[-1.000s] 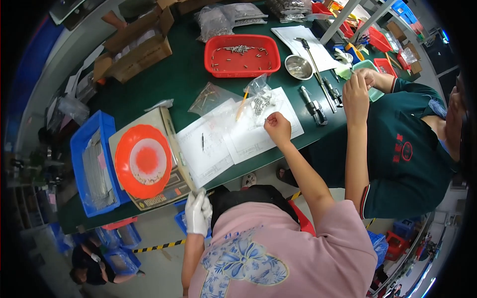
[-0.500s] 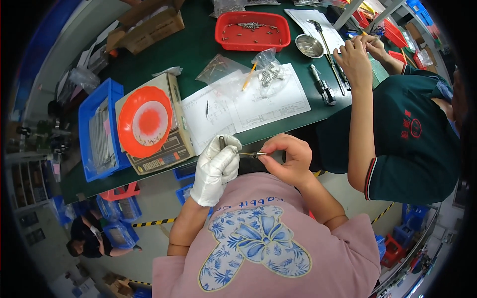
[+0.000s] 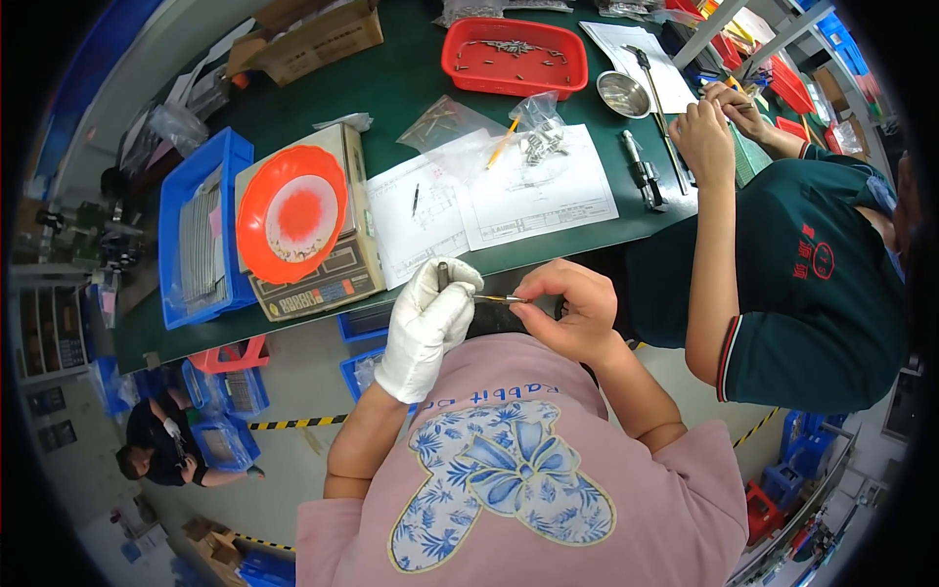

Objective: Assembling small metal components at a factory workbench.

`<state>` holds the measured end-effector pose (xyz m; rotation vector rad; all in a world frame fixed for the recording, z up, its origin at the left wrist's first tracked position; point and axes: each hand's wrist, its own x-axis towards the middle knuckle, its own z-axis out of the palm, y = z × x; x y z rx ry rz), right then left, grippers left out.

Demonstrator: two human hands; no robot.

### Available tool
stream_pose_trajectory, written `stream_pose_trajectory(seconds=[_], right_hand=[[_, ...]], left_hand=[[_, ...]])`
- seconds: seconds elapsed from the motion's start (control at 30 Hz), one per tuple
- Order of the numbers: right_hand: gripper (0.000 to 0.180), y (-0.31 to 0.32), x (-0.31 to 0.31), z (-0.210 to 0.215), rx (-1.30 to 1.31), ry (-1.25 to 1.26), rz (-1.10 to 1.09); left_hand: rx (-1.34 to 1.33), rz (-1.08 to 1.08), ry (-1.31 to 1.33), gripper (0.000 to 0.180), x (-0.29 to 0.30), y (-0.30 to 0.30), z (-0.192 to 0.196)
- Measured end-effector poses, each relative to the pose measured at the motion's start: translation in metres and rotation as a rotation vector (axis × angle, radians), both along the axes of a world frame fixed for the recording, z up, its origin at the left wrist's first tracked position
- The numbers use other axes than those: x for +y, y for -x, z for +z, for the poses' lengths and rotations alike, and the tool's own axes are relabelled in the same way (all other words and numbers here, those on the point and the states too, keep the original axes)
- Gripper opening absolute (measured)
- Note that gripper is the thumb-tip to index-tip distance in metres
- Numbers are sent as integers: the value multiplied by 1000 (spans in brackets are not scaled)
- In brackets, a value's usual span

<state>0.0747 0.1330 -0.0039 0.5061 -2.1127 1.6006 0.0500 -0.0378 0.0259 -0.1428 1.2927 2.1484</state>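
Note:
In a white glove, my left hand (image 3: 423, 333) is closed around a short dark metal rod (image 3: 443, 276) whose end sticks up past the fingers. My bare right hand (image 3: 575, 308) pinches a thin metal piece (image 3: 499, 298) between thumb and fingertips. That piece spans the gap to the gloved fingers, which touch its left end. Its exact kind is too small to make out. Beyond my hands, printed drawing sheets (image 3: 416, 240) lie on the green table (image 3: 391, 93), with a pen (image 3: 415, 200) on one. A clear bag of small metal parts (image 3: 541, 145) rests on them by a yellow pencil (image 3: 503, 143).
An orange-red plate (image 3: 291, 215) sits on a cardboard box (image 3: 328, 279), beside a blue bin (image 3: 171, 284). Farther back are a red tray (image 3: 514, 86) of metal pins and a steel bowl (image 3: 623, 95). At right, a co-worker (image 3: 802, 284) works close to a micrometer (image 3: 643, 174).
The view has shifted a little, so the table things sit slightly higher and mostly farther right. Both hands keep their grips, with the thin piece still between them.

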Motion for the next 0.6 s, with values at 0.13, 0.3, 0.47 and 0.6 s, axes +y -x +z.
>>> stream_pose_trajectory(seconds=[0.13, 0.3, 0.47, 0.6], right_hand=[[14, 0, -2, -1, 2, 23, -8], [14, 1, -2, -2, 15, -28, -28], [17, 3, -2, -1, 72, -164, -59], [18, 4, -5, -3, 117, -202, -106]], left_hand=[[15, -3, 11, 7, 1, 0, 1], [44, 7, 43, 7, 0, 0, 0], [97, 13, 140, 8, 0, 2, 2], [113, -11, 138, 8, -2, 3, 2]])
